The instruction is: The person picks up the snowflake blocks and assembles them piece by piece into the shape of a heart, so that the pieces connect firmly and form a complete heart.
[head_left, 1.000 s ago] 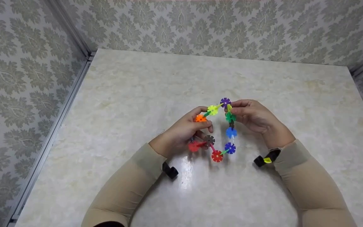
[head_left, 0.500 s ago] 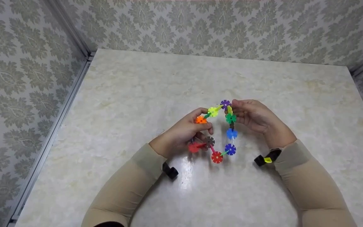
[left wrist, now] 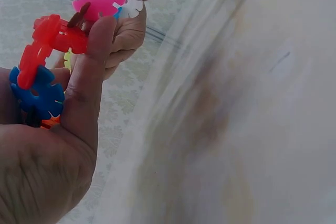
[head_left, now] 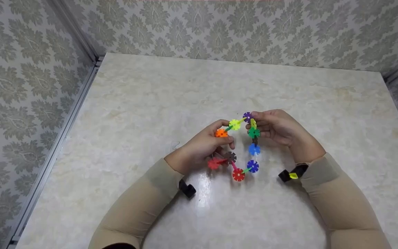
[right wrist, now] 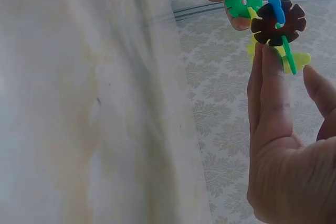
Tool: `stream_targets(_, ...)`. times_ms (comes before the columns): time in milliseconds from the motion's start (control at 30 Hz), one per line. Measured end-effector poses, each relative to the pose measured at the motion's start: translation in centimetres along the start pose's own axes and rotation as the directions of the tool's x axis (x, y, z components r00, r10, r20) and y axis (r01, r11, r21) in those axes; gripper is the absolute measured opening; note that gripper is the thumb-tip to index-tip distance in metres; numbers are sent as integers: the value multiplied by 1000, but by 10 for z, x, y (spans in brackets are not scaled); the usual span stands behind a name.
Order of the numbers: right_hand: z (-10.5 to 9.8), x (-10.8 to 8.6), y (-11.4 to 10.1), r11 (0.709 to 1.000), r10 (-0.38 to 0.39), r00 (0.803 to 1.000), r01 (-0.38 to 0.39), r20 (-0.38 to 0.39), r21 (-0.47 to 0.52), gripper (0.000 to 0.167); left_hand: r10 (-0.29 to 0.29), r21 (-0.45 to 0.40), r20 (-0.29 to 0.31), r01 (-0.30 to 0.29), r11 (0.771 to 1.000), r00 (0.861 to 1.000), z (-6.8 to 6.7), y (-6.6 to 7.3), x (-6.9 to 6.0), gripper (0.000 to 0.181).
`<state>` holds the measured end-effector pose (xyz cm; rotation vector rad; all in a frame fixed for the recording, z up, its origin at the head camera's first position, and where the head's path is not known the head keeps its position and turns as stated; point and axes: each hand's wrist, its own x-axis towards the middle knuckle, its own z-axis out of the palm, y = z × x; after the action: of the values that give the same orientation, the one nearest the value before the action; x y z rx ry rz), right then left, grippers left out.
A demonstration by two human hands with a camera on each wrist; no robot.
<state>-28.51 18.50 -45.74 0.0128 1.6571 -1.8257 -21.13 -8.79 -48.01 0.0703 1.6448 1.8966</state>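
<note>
A loop of linked notched plastic discs hangs between my hands. In the head view it includes a purple disc point(head_left: 247, 119), green disc point(head_left: 254, 134), light blue disc point(head_left: 254, 150) and red disc point(head_left: 238, 176). My left hand point(head_left: 202, 143) grips its left side near the orange disc point(head_left: 221, 134); the left wrist view shows a blue disc point(left wrist: 50, 98) between thumb and palm. Beside the upper right part is my right hand point(head_left: 276, 129), its fingers extended. They touch near the brown disc point(right wrist: 265, 27) in the right wrist view, thumb apart from them. Some discs are hidden.
A pale marbled table point(head_left: 157, 90) lies beneath both hands. Patterned walls point(head_left: 216, 31) rise behind and at the left, with a metal rail point(head_left: 60, 141) along the left edge. A black camera point(head_left: 187, 190) is strapped at the left wrist.
My right thumb has left the yellow piece by the green disc and now lies at the purple disc. The loop has dropped slightly. My left hand keeps its grip.
</note>
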Motion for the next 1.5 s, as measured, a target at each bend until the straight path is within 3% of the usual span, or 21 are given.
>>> stream_targets(167,1,1,0,1000,2,1000,-3,-17,-28,25,-5,21,-15,6,1000,1000,1,2,0,42)
stream_targets(700,1,2,1,999,-1,1000,2,-9,43,31,-4,30,-5,4,1000,1000,2,1,0,40)
stream_targets(933,-3,2,1,999,-5,1000,5,-1,31,15,6,20,12,-6,1000,1000,1,1,0,42)
stream_targets(1300,-11,-1,1,995,-62,988,71,140,-64,50,6,1,16,-6,1000,1000,0,0,1,38)
stream_targets(1500,-13,-2,0,992,-76,985,89,152,-84,49,9,-9,5,-9,1000,1000,0,1,0,36)
